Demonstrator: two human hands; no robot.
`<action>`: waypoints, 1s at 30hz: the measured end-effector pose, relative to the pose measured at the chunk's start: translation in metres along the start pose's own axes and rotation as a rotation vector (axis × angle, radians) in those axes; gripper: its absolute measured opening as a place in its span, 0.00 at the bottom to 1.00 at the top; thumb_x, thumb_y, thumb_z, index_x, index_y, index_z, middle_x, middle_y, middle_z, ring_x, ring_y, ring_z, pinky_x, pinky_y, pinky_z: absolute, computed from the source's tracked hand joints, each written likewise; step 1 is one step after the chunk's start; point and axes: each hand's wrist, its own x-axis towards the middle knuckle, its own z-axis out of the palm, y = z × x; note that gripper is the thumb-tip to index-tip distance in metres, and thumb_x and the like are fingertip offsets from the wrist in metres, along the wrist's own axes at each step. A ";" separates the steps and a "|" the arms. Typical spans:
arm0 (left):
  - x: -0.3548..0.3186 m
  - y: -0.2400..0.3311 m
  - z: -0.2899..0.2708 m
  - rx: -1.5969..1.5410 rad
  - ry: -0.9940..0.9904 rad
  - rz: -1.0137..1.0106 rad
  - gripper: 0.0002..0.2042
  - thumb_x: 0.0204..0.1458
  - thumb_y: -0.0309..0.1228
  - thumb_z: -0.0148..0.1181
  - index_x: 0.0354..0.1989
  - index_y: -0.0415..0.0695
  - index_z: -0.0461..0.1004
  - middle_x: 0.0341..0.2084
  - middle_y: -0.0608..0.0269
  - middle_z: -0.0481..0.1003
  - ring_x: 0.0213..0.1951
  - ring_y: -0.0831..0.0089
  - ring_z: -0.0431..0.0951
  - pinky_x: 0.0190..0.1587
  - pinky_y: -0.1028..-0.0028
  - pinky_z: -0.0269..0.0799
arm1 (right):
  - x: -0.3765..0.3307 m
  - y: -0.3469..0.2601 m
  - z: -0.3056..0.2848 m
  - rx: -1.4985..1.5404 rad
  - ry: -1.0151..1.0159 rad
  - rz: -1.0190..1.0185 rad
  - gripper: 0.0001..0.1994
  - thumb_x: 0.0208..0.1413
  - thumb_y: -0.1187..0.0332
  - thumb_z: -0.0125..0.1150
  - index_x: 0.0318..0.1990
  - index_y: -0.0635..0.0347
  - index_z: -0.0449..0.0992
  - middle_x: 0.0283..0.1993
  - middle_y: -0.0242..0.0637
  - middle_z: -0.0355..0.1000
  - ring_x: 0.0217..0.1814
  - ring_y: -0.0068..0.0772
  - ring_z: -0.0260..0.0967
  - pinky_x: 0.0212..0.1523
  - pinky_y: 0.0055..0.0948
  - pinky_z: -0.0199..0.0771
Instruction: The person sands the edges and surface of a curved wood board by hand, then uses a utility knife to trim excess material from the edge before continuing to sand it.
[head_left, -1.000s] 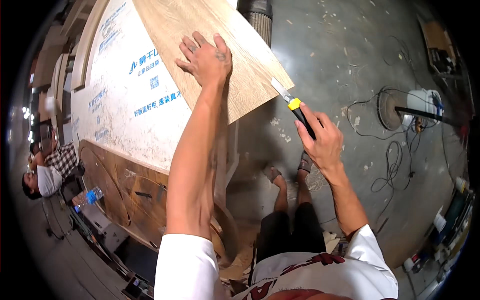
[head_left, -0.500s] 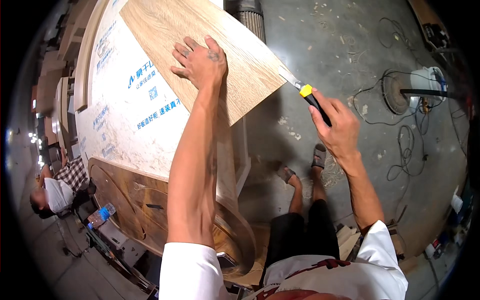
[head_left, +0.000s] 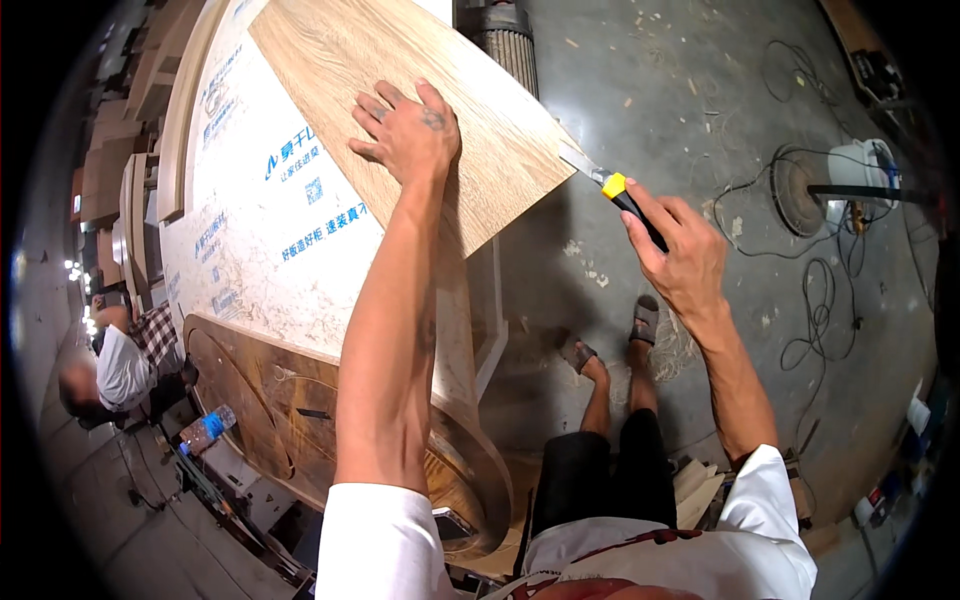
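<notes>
A wood-grain board [head_left: 505,150] lies over a white printed sheet [head_left: 330,260], its near right corner jutting past the sheet's edge above the floor. My left hand [head_left: 412,132] rests flat on the board with its fingers spread. In my right hand [head_left: 688,255] is a yellow and black utility knife [head_left: 615,187], its blade out. The blade meets the board's right edge close to that corner; whether it cuts into the edge is too small to tell.
A brown wooden surface [head_left: 250,400] with a water bottle [head_left: 208,428] lies at the near left. Another person [head_left: 125,370] is at the far left. A round-based stand [head_left: 797,190], a white bucket [head_left: 850,160] and loose cables [head_left: 820,320] are on the floor at right.
The knife's blade has shifted slightly along the board's edge toward the near corner and tilts a little differently. My left hand stays in place on the board. The whole view has shifted slightly.
</notes>
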 end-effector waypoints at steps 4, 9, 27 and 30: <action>0.000 0.001 0.000 0.006 -0.007 -0.005 0.34 0.64 0.49 0.37 0.67 0.30 0.55 0.69 0.31 0.51 0.72 0.41 0.46 0.67 0.36 0.37 | 0.004 0.003 -0.002 -0.002 -0.023 -0.018 0.16 0.53 0.62 0.67 0.51 0.44 0.82 0.32 0.33 0.74 0.26 0.36 0.71 0.28 0.34 0.71; 0.000 0.002 -0.002 0.007 -0.030 -0.022 0.34 0.64 0.49 0.36 0.68 0.31 0.55 0.69 0.32 0.50 0.72 0.43 0.45 0.68 0.37 0.36 | 0.011 0.008 0.000 0.003 -0.017 -0.068 0.16 0.54 0.62 0.67 0.51 0.44 0.81 0.32 0.33 0.74 0.27 0.36 0.72 0.29 0.34 0.72; -0.001 0.003 -0.002 -0.004 -0.031 -0.070 0.34 0.64 0.50 0.36 0.68 0.31 0.56 0.69 0.33 0.51 0.73 0.43 0.44 0.69 0.38 0.34 | 0.061 0.011 0.012 0.053 -0.103 -0.130 0.15 0.54 0.60 0.66 0.50 0.44 0.82 0.33 0.33 0.75 0.28 0.38 0.73 0.30 0.34 0.72; -0.002 0.005 -0.002 -0.018 -0.031 -0.083 0.34 0.64 0.50 0.36 0.68 0.32 0.56 0.69 0.34 0.51 0.73 0.44 0.44 0.70 0.39 0.34 | 0.069 0.014 0.016 0.061 -0.128 -0.133 0.15 0.54 0.59 0.66 0.50 0.44 0.82 0.33 0.33 0.75 0.29 0.38 0.73 0.31 0.34 0.73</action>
